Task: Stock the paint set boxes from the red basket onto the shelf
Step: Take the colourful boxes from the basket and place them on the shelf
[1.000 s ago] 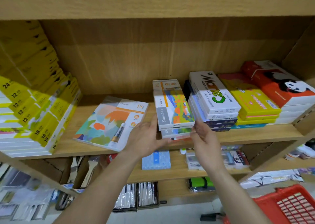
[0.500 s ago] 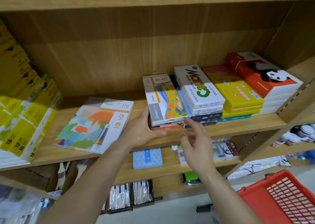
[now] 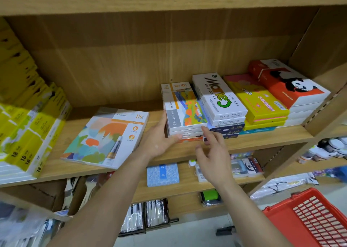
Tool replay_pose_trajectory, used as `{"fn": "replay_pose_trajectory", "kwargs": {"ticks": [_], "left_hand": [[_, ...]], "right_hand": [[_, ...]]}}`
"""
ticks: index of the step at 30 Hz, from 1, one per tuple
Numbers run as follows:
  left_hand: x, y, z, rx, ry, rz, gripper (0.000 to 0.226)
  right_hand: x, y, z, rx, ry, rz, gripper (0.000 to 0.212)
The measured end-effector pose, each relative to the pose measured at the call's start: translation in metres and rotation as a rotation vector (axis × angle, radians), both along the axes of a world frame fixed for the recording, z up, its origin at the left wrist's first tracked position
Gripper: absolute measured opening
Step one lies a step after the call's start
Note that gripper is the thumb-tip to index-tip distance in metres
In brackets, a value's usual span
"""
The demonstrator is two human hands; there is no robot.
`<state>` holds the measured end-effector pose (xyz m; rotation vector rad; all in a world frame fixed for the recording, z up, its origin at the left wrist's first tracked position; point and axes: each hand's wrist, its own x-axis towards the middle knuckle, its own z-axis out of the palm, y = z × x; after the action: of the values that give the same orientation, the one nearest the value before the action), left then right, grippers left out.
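Observation:
A stack of paint set boxes point(image 3: 185, 109) with a colourful landscape lid rests on the wooden shelf point(image 3: 262, 139), pushed against the white water-colour boxes. My left hand point(image 3: 159, 137) presses flat against the stack's left and front side, thumb at its lower front edge. Just off the stack's front right corner, my right hand point(image 3: 214, 156) hovers with fingers spread and holds nothing. The red basket point(image 3: 311, 220) sits at the lower right; I cannot see its contents.
A large flat paint set point(image 3: 105, 137) lies on the shelf left of the stack. Yellow boxes point(image 3: 28, 126) pile at far left. White Marie's boxes point(image 3: 219, 96), yellow boxes point(image 3: 257, 100) and panda boxes point(image 3: 287, 85) fill the right. Lower shelves hold small goods.
The stack went from held at the shelf front to resting deeper, beside the white boxes. My right hand let go and drew back; the view swung toward the basket.

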<state>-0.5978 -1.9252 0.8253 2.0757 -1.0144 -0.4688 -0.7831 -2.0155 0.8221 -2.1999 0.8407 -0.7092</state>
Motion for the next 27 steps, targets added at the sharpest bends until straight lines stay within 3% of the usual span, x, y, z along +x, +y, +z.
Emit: {"fn": "replay_pose_trajectory", "kwargs": {"ticks": [2, 7, 10, 12, 14, 17, 20, 23, 27], "left_hand": [[0.000, 0.001, 0.001, 0.031, 0.000, 0.010, 0.099], [-0.007, 0.035, 0.019, 0.094, -0.137, -0.035, 0.082], [0.012, 0.108, 0.029, 0.059, -0.405, 0.160, 0.059], [0.031, 0.158, 0.025, 0.193, -0.518, 0.334, 0.055], [0.039, 0.196, 0.016, 0.342, -0.406, 0.417, 0.060], [0.036, 0.219, -0.001, 0.335, -0.324, 0.387, 0.063], [0.042, 0.221, -0.010, 0.354, -0.390, 0.400, 0.064], [0.065, 0.211, -0.008, 0.437, -0.413, 0.381, 0.061], [0.091, 0.196, -0.005, 0.404, -0.360, 0.362, 0.056]], "right_hand": [[-0.002, 0.002, -0.003, 0.012, -0.009, -0.021, 0.057], [0.001, 0.017, -0.006, -0.048, -0.018, 0.046, 0.039], [0.024, 0.036, -0.001, -0.073, 0.033, 0.198, 0.040], [0.047, 0.058, 0.004, -0.128, 0.094, 0.336, 0.049], [0.072, 0.084, 0.006, -0.235, 0.190, 0.465, 0.060], [0.102, 0.114, 0.002, -0.377, 0.417, 0.555, 0.079], [0.126, 0.113, -0.003, -0.446, 0.483, 0.558, 0.071], [0.154, 0.097, -0.001, -0.396, 0.500, 0.591, 0.063], [0.176, 0.080, -0.003, -0.317, 0.536, 0.640, 0.061]]}}
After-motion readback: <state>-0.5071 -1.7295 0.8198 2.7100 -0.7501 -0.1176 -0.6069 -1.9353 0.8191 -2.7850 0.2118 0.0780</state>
